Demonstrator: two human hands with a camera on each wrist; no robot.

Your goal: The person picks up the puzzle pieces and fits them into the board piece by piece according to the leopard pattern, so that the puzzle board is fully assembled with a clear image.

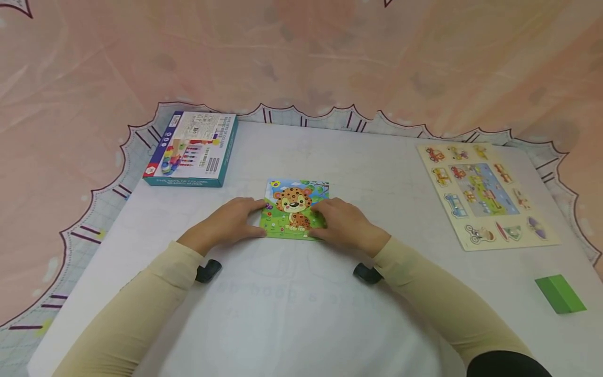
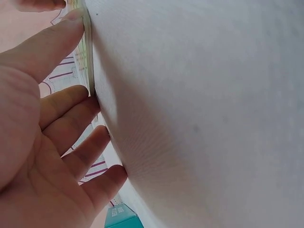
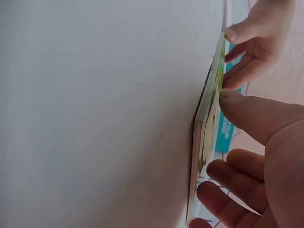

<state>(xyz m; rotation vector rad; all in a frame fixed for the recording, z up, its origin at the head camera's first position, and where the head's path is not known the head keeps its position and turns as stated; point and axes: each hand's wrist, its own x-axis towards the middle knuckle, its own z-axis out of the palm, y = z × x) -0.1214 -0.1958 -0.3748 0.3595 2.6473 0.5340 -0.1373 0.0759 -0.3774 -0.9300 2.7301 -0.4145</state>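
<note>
A small picture board [image 1: 293, 212] with a spotted leopard cub on a green meadow lies on the white table, between both hands. My left hand [image 1: 229, 220] touches its left edge, with the thumb at the near corner and the fingers farther up. In the left wrist view, the left fingers [image 2: 78, 114] are spread along the board's side. Over the board's right side lies my right hand [image 1: 346, 222], its thumb near the front edge and its fingertips on the picture. The right wrist view shows the right thumb [image 3: 242, 107] against the board, fingers loosely bent beside it.
A boxed toy set [image 1: 193, 149] with a teal side stands at the back left of the white table [image 1: 282, 324]. On the right lie a larger wooden puzzle board [image 1: 487, 196] with vehicle and toy pictures and a green block [image 1: 560, 294]. A patterned cloth hangs behind.
</note>
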